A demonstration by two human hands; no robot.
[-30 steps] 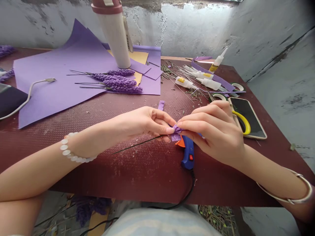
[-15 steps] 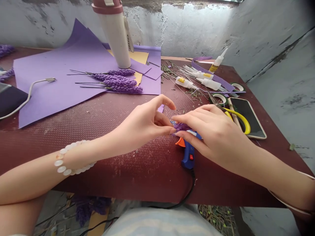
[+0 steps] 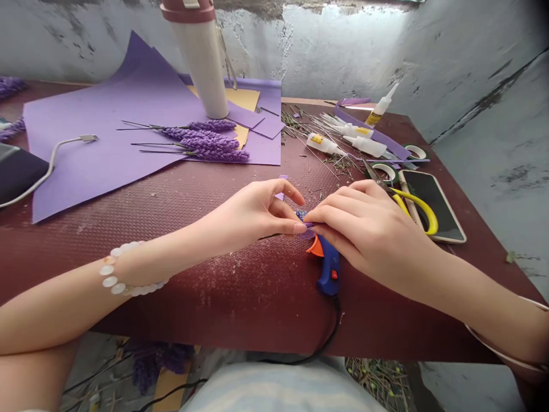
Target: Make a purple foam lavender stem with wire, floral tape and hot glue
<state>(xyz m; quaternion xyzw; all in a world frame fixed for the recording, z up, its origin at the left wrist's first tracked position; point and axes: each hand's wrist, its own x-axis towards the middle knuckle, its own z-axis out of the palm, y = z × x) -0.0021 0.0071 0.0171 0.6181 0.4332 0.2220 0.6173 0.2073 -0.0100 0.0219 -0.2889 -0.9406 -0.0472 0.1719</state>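
Between my two hands is an artificial lavender flower point(image 3: 308, 232) in purple paper or foam, mostly hidden by fingers. My left hand point(image 3: 268, 207) pinches it between thumb and fingers, and a thin dark stem point(image 3: 270, 236) runs out to the left beneath that hand. The fingertips of my right hand point(image 3: 364, 226) are pressed together on the purple part. A blue glue gun point(image 3: 329, 266) with an orange trigger lies right under the hands, its front end covered by them. Finished-looking lavender stalks point(image 3: 214, 146) lie on purple sheets point(image 3: 103, 137) to the left.
A white bottle point(image 3: 201, 68) stands at the back. On the right are small glue bottles point(image 3: 323, 143), yellow-handled scissors point(image 3: 422, 209), tape rolls point(image 3: 385, 171), a phone point(image 3: 437, 206) and scattered stem bits. A cable point(image 3: 54, 157) lies at left; the gun's cord point(image 3: 332, 329) hangs over the front edge.
The lavender flower has turned between my fingers, and its dark stem now shows under my left hand. My left hand's raised fingers have dropped slightly; the right fingers have closed together more.
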